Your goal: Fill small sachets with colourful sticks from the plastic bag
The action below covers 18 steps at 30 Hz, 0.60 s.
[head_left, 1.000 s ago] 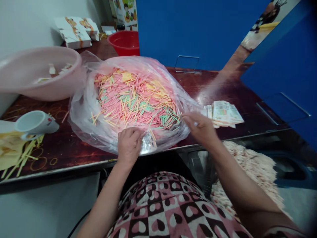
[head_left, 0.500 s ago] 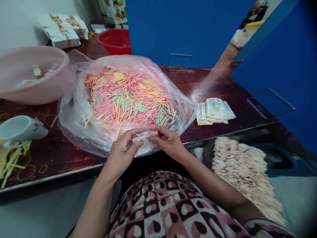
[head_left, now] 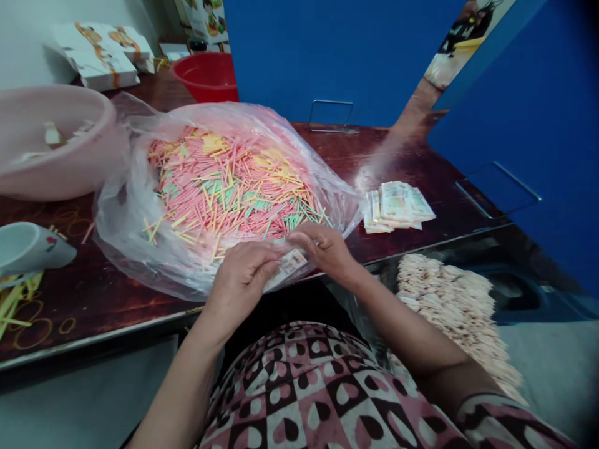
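Observation:
My left hand [head_left: 243,277] and my right hand [head_left: 325,248] meet at the table's front edge, both pinching a small clear printed packet [head_left: 291,264]. Just behind them lies a large clear plastic bag [head_left: 135,206] spread open and heaped with short pink, yellow and green sticks [head_left: 224,187]. My right hand's fingers touch the near edge of the stick pile. A small stack of printed packets [head_left: 397,206] lies on the table to the right of the bag.
A pink basin [head_left: 56,143] stands at the left, a red bowl [head_left: 206,75] and white boxes [head_left: 100,53] behind. A white cup [head_left: 28,249] lies on its side at far left beside loose yellow sticks. A heap of filled packets [head_left: 453,305] sits below the table on the right. Blue panels rise behind.
My right hand came from the bag's right side to join the left at the packet. The view has shifted, so everything has slid leftward.

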Motion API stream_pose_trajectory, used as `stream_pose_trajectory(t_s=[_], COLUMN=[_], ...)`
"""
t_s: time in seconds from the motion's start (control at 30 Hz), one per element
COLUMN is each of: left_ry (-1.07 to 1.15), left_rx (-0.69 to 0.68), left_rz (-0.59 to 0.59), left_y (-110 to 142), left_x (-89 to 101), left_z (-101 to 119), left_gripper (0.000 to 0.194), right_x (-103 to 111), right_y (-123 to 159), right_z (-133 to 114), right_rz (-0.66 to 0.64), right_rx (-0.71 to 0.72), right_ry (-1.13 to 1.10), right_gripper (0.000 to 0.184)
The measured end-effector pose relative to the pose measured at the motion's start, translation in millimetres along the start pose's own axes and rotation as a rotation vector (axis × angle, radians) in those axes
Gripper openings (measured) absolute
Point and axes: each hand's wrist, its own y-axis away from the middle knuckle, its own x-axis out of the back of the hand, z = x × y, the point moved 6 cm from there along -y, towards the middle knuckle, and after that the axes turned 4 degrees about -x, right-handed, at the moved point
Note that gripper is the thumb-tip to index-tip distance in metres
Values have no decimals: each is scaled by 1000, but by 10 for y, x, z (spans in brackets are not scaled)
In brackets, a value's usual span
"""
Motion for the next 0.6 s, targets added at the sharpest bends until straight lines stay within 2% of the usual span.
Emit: stream_pose_trajectory(t_s=[0.1, 0.2, 0.3, 0.47, 0.6], left_ry=[-85, -170, -216, -222, -206], left_rx=[-82, -104, -106, -116, -121], left_rz=[-49, -122, -190, -202, -219], left_y=[-67, -102, -105, -92, -94], left_x=[-233, -502, -683, -707, -677], left_z=[29, -39, -113, -129, -117], left_gripper=[20, 16, 15, 18, 17], right_x=[221, 264, 222, 183, 117], right_y=[-87, -47, 35, -37, -202], right_z=[251, 425, 436, 364, 313], right_rz=[-38, -207, -344, -398, -401], right_rx=[-56, -140, -144, -82, 49], right_ry=[243, 529, 716, 779, 813], right_gripper=[26, 28, 29, 23, 31])
